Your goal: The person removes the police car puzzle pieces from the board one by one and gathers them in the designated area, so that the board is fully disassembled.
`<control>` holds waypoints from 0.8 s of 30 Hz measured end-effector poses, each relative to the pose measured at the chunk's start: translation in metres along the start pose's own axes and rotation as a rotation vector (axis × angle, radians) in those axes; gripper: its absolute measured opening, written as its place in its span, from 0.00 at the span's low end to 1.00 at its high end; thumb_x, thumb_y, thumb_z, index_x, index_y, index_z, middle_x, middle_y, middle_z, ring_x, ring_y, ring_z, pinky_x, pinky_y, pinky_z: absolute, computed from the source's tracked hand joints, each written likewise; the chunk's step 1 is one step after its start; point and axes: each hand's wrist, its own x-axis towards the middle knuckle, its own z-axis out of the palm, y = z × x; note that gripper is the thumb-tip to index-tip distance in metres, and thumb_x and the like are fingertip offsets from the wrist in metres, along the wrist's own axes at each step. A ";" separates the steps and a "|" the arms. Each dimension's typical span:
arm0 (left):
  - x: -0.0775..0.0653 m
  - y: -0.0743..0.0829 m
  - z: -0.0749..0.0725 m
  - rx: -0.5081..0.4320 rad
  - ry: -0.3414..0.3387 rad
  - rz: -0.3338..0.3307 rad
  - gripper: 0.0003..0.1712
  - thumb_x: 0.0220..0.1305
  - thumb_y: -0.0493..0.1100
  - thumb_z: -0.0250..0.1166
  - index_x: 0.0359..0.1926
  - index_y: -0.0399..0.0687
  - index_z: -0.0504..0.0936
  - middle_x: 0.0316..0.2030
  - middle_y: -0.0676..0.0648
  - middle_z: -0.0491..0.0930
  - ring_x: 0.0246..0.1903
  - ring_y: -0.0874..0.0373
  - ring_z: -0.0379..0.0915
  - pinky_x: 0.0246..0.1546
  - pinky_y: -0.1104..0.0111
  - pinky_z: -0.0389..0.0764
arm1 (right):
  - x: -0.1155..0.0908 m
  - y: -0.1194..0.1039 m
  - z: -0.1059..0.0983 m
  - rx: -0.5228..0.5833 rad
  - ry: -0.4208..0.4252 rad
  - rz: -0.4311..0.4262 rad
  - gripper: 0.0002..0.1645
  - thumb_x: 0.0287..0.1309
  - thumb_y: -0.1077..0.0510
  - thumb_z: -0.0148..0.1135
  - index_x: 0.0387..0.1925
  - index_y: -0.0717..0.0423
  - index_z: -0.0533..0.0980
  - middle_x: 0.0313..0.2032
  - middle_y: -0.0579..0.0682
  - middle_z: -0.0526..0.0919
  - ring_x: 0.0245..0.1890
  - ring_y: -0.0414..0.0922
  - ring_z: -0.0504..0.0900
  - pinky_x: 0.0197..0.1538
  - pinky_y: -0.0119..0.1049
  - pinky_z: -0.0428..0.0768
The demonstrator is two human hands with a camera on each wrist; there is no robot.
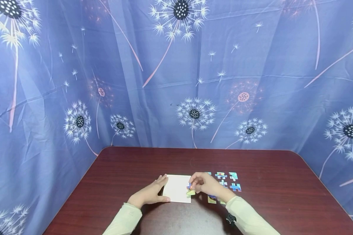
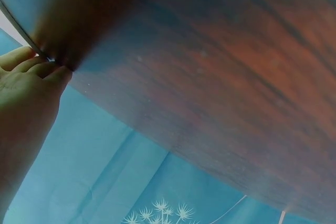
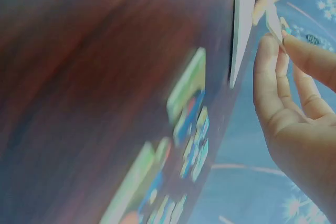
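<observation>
A flat white board, seen edge-on in the right wrist view, lies at the middle of the table. At its left side rests my left hand, fingers stretched towards the upper left corner and thumb at the lower left one. In the left wrist view the fingertips touch the board's edge. My right hand pinches a yellow, blue and red jigsaw piece over the board's right edge. The right wrist view shows this piece's pale side between thumb and fingers, lifted above the table.
Several loose jigsaw pieces lie in rows right of the board, partly hidden under my right hand and forearm. The dark red wooden table ends at a blue dandelion-print curtain behind and at the sides.
</observation>
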 end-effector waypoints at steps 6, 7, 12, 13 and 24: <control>0.000 0.000 0.000 0.005 0.002 -0.002 0.52 0.60 0.60 0.65 0.72 0.32 0.53 0.73 0.34 0.47 0.72 0.38 0.42 0.68 0.46 0.52 | -0.012 0.001 -0.020 -0.015 0.014 0.013 0.10 0.58 0.74 0.56 0.43 0.71 0.75 0.31 0.62 0.80 0.30 0.49 0.81 0.35 0.47 0.84; 0.000 0.000 0.000 0.004 0.001 -0.003 0.52 0.60 0.59 0.65 0.72 0.32 0.53 0.73 0.34 0.47 0.72 0.38 0.42 0.68 0.46 0.52 | -0.014 0.001 -0.024 -0.015 0.015 0.020 0.11 0.58 0.74 0.56 0.43 0.71 0.75 0.32 0.62 0.80 0.30 0.49 0.81 0.36 0.46 0.84; 0.001 0.002 0.001 0.004 -0.004 -0.010 0.52 0.60 0.59 0.65 0.72 0.32 0.52 0.73 0.35 0.46 0.72 0.39 0.41 0.68 0.46 0.51 | -0.027 0.003 -0.040 -0.006 0.045 0.040 0.10 0.59 0.72 0.59 0.43 0.69 0.76 0.32 0.62 0.80 0.32 0.49 0.81 0.37 0.44 0.84; 0.002 0.002 0.001 0.002 -0.006 -0.013 0.52 0.60 0.59 0.64 0.72 0.32 0.52 0.73 0.35 0.46 0.72 0.39 0.41 0.68 0.46 0.51 | -0.030 0.004 -0.043 -0.010 0.054 0.041 0.10 0.59 0.72 0.59 0.44 0.70 0.77 0.32 0.63 0.80 0.32 0.49 0.81 0.37 0.45 0.84; -0.002 0.006 -0.002 -0.015 -0.011 -0.017 0.51 0.61 0.56 0.65 0.72 0.32 0.52 0.73 0.34 0.46 0.72 0.37 0.41 0.68 0.45 0.51 | -0.069 0.016 -0.084 -0.059 0.170 0.071 0.14 0.58 0.69 0.62 0.45 0.71 0.76 0.34 0.60 0.80 0.32 0.49 0.83 0.36 0.44 0.84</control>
